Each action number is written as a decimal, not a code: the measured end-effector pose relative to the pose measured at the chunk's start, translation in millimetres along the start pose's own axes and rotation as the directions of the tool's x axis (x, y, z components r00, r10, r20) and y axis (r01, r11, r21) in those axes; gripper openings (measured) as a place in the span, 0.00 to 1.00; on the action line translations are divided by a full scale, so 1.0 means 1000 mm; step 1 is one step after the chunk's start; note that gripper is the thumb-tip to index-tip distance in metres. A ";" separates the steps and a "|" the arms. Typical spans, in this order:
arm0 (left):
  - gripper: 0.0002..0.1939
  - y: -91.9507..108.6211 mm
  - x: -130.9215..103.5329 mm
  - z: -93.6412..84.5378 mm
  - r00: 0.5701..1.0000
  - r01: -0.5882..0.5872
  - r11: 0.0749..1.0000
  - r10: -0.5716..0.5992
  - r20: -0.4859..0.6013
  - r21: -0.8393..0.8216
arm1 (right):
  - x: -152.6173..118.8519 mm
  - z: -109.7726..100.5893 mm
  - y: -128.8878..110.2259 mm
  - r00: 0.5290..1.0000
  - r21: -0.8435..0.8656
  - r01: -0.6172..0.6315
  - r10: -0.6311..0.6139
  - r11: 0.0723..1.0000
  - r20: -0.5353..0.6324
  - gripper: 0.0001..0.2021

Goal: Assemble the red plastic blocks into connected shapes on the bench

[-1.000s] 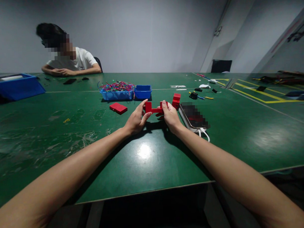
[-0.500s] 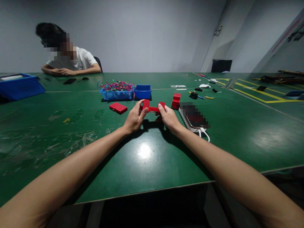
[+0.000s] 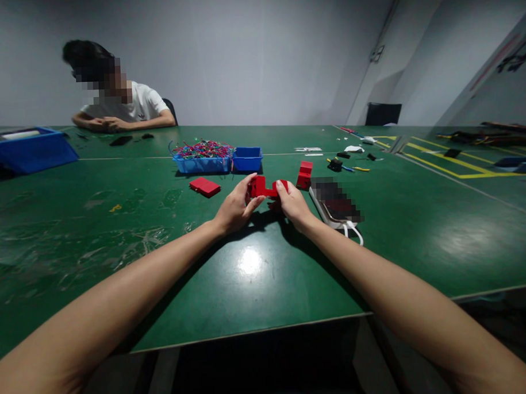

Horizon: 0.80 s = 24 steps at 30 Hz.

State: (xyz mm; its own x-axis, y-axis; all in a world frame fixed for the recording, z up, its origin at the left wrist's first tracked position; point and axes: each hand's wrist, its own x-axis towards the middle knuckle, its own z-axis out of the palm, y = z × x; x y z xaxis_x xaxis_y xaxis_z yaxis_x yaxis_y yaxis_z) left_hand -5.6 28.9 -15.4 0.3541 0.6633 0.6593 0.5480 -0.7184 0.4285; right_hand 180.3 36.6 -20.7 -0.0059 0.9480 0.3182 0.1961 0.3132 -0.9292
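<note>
A red part (image 3: 269, 192) with a narrow middle is held between my two hands above the green table (image 3: 231, 278). My left hand (image 3: 238, 206) has its fingers behind the part's left end, its thumb stretched out below. My right hand (image 3: 293, 203) pinches the right end, thumb on top. A flat red block (image 3: 205, 186) lies left of my hands. Another red piece (image 3: 305, 175) stands upright just beyond my right hand.
Beyond my hands are a bin of coloured wires (image 3: 205, 159) and a smaller blue bin (image 3: 247, 158). A phone (image 3: 335, 201) with a white cable lies right. Tools (image 3: 336, 165) sit farther back. A person (image 3: 126, 107) sits across the table, near a large blue bin (image 3: 32, 152).
The red part's left end has turned, showing more of its face. My left thumb has come off it and moved lower. My right hand has barely moved.
</note>
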 end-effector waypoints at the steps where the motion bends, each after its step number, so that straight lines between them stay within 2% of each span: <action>1: 0.33 0.000 0.000 0.000 1.000 -0.029 1.000 0.029 -0.007 0.011 | 0.000 0.001 -0.001 0.995 0.008 -0.099 0.099 0.995 -0.018 0.20; 4: 0.33 0.001 -0.002 -0.001 0.982 -0.182 0.980 0.185 -0.025 0.084 | -0.001 0.003 -0.005 0.977 0.019 -0.209 0.209 0.978 -0.037 0.18; 7: 0.32 0.002 -0.002 -0.001 0.921 -0.380 0.910 0.388 -0.015 0.167 | -0.001 0.006 -0.007 0.971 0.055 -0.232 0.235 0.971 -0.051 0.19; 10: 0.32 0.003 -0.002 -0.002 0.843 -0.529 0.823 0.538 0.015 0.205 | -0.003 0.007 -0.008 0.967 0.128 -0.257 0.253 0.958 0.040 0.22; 12: 0.31 0.005 -0.002 -0.002 0.821 -0.561 0.799 0.571 0.024 0.217 | -0.004 0.008 -0.010 0.959 0.201 -0.278 0.259 0.939 0.117 0.24; 16: 0.32 0.008 -0.003 -0.003 0.835 -0.539 0.815 0.549 0.010 0.213 | -0.007 0.007 -0.015 0.949 0.282 -0.306 0.269 0.909 0.162 0.23; 19: 0.34 0.009 -0.003 -0.004 0.872 -0.478 0.855 0.490 -0.011 0.200 | -0.007 0.007 -0.019 0.941 0.312 -0.334 0.295 0.889 0.167 0.19; 24: 0.29 0.004 -0.002 -0.003 0.960 -0.261 0.954 0.273 -0.066 0.150 | -0.008 0.007 -0.024 0.924 0.287 -0.378 0.339 0.880 0.177 0.12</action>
State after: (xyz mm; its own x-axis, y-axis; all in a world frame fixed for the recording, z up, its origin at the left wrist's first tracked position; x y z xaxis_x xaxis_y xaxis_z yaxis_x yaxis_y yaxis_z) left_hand -6.3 24.5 -13.0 0.4394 0.4268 0.7904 0.5438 -0.8267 0.1440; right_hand 168.5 22.2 -2.1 -0.1128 0.9921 -0.0541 -0.1063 -0.0662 -0.9921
